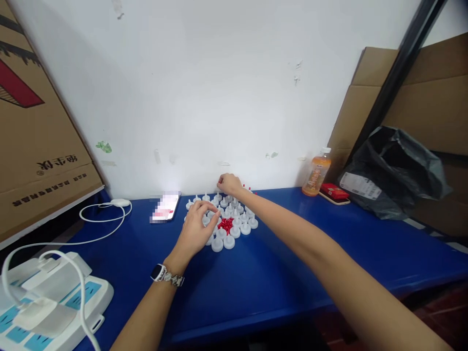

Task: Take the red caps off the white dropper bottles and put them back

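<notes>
Several white translucent nozzle caps (229, 242) stand in a cluster on the blue table, spouts pointing up. A small heap of red tips (225, 225) lies among them. My left hand (197, 229) hovers over the left side of the cluster, thumb and fingers apart, and covers some caps. At the back of the cluster, close to the wall, my right hand (229, 184) has its fingers pinched together. Whatever sits in that pinch is too small to make out. Behind my right forearm a few red points show, and the caps there are partly hidden.
A phone (166, 206) lies left of the caps. White cables run to a power strip (98, 292) at the front left. Toward the right stand an orange drink bottle (317, 174), a red box (334, 191) and a dark plastic bag (395, 170). Cardboard (47, 126) leans at the left.
</notes>
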